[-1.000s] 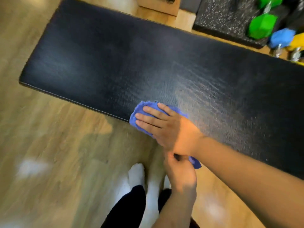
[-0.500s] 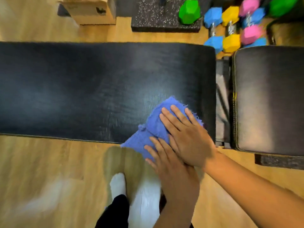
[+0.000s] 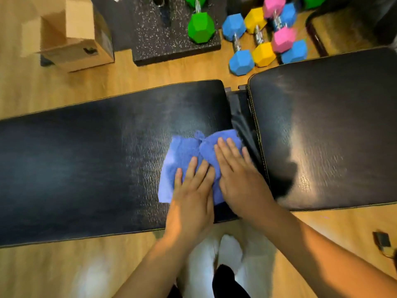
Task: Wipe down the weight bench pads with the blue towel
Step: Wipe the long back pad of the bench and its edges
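Since the earlier frame, both hands, left hand (image 3: 191, 196) and right hand (image 3: 238, 175), have slid the blue towel (image 3: 182, 155) to the long pad (image 3: 86, 160) end, pressing it flat, fingers spread; the short pad (image 3: 335, 130) appears unwiped.

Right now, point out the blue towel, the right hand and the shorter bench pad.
blue towel (image 3: 181, 157), head view, bare left fold.
right hand (image 3: 240, 179), head view, back of hand.
shorter bench pad (image 3: 335, 130), head view, top surface.

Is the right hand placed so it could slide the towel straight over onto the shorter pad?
Probably yes. The right hand lies flat on the blue towel at the long pad's end, beside the gap. Only that narrow gap separates it from the shorter pad, whose surface looks bare.
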Action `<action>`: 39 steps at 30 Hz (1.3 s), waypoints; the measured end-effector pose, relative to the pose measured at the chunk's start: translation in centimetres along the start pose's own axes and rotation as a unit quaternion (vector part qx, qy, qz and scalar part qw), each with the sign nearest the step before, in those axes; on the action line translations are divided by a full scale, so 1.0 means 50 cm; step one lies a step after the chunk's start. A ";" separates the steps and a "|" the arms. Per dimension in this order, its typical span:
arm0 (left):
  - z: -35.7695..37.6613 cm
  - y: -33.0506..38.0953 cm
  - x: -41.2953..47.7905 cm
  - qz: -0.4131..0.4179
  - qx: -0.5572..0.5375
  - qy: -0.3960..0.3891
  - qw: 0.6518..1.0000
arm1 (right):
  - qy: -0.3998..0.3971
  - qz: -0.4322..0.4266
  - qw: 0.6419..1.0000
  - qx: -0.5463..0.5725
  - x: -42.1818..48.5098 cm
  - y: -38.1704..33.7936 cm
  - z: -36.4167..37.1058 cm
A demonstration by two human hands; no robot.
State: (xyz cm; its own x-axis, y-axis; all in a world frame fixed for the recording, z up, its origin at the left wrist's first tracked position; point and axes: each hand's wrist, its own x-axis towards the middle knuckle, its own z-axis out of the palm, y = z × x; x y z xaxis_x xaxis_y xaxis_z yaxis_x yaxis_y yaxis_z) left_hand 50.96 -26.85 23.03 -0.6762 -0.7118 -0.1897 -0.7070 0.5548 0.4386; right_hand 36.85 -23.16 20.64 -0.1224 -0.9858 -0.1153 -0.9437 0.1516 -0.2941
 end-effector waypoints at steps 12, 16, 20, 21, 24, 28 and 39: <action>-0.076 -0.097 0.205 0.059 0.101 -0.010 0.993 | -0.048 0.047 0.998 -0.009 0.230 0.013 -0.056; -0.122 -0.160 0.307 0.061 0.123 -0.001 0.991 | 0.016 0.062 0.998 -0.004 0.326 0.002 -0.074; -0.218 -0.293 0.367 -0.017 0.111 -0.008 0.994 | -0.002 0.137 0.988 -0.072 0.415 -0.074 -0.067; -0.238 -0.335 0.366 -0.017 0.103 -0.022 0.994 | -0.009 0.130 0.987 -0.092 0.432 -0.107 -0.063; -0.299 -0.461 0.335 -0.027 0.089 -0.048 0.995 | -0.029 0.087 0.990 -0.109 0.483 -0.230 -0.039; -0.373 -0.639 0.261 -0.047 0.086 -0.027 0.995 | -0.038 0.027 0.994 -0.096 0.556 -0.417 0.018; -0.515 -1.039 0.075 -0.086 0.069 0.052 0.992 | -0.074 -0.092 0.987 -0.113 0.714 -0.827 0.145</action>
State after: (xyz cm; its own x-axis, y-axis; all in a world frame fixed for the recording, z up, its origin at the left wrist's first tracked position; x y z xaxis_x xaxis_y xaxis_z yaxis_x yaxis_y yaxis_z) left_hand 90.48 -69.45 22.15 -0.5223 -0.8383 -0.1561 -0.8372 0.4693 0.2808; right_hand 73.72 -64.10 21.82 0.0870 -0.9713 -0.2214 -0.9922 -0.0646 -0.1066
